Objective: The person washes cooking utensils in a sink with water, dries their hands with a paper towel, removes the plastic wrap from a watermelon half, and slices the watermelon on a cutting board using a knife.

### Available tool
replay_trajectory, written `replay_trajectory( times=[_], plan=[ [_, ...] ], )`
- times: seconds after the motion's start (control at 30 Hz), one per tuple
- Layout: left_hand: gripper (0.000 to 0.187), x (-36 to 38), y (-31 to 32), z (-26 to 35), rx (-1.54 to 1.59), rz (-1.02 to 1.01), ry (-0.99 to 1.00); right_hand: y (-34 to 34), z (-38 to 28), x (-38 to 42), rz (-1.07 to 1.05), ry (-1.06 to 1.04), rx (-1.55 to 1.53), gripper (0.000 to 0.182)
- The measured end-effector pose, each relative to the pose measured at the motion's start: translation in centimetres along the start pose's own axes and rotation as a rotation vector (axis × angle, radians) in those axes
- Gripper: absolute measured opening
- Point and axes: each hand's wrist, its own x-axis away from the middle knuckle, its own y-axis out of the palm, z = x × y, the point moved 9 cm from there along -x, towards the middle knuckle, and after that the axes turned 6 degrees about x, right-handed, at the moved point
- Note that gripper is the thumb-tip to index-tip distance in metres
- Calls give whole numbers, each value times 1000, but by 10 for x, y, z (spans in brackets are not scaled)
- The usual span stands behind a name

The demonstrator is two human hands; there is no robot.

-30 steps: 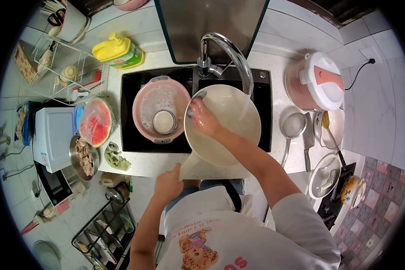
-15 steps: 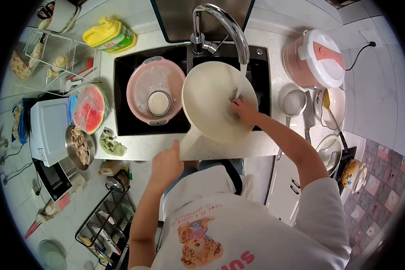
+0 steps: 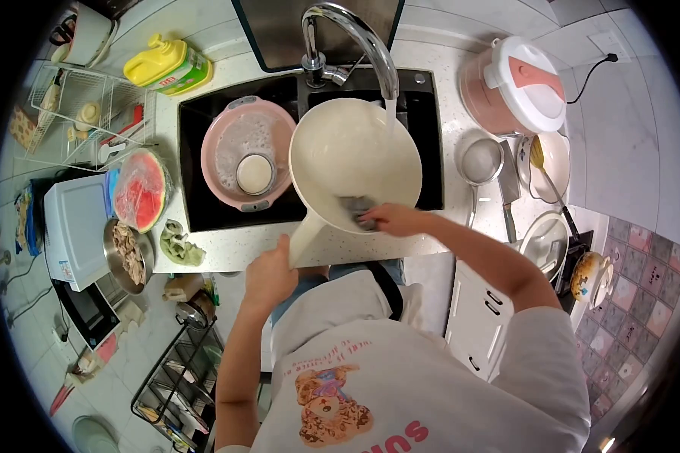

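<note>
A cream-colored wok [image 3: 340, 143] is tilted over the right side of the sink. Its handle is gripped by my left hand [image 3: 270, 273] at the front counter edge. My right hand [image 3: 400, 220] is closed on a grey scrubber [image 3: 355, 210], pressed against the wok's inner wall close to the handle; motion blurs the scrubber a little. From the chrome faucet [image 3: 364, 38] water runs into the wok's far right part. Left of the wok, a pink basin [image 3: 211, 140] of sudsy water holds a small round bowl [image 3: 255, 175].
Yellow detergent jug [image 3: 166, 68], wrapped watermelon [image 3: 140, 189], green cloth [image 3: 178, 245] and a metal bowl of meat [image 3: 107, 264] are on the left. Right of the black sink [image 3: 193, 151] lie a strainer [image 3: 481, 161], a cleaver [image 3: 509, 177] and a pink-and-white cooker [image 3: 506, 90].
My right hand has moved the scrubber from the wok's right inner side down and left toward the handle. My left hand keeps its grip. The whole view has shifted slightly.
</note>
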Motion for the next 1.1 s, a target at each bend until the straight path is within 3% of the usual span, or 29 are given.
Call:
replay_trajectory(
  times=[0.1, 0.2, 0.3, 0.37, 0.43, 0.53, 0.63, 0.73, 0.83, 0.87, 0.97, 1.03, 1.1],
  plan=[
    [44, 0, 2, -6, 29, 28, 25, -25, 68, -12, 68, 156, 472, 38],
    [45, -1, -1, -3, 31, 16, 14, -59, 80, -49, 545, 350, 380, 42],
    [45, -1, -2, -3, 28, -14, -9, -60, 35, -87, 793, 161, 512, 53],
    [45, -1, -3, -2, 24, -14, -6, -63, 31, -97, 784, 85, 490, 55],
    [43, -1, -2, -3, 31, -9, -7, -75, 45, -94, 880, 129, 371, 54],
    [39, -1, -2, -4, 43, 15, 4, -67, 42, -95, 1202, 442, 337, 54],
    [38, 0, -4, -3, 47, 3, 1, -53, 26, -118, 1027, 94, 488, 59],
    [48, -2, 2, -8, 20, -46, -30, -86, 38, -92, 1081, 359, 513, 57],
    [49, -2, 0, -6, 32, -31, -11, -97, 61, -95, 1391, 748, 9, 51],
    [48, -1, 0, -6, 30, -35, -11, -103, 57, -106, 1625, 601, -138, 49],
    [48, 0, -1, -4, 29, -42, -9, -132, 30, -147, 1657, 298, -546, 44],
    [48, 0, 0, -4, 34, -34, -5, -130, 9, -161, 1531, 149, -818, 36],
    [44, -2, 1, -5, 49, -24, 4, -119, -39, -142, 1304, -76, -711, 29]
  ],
)
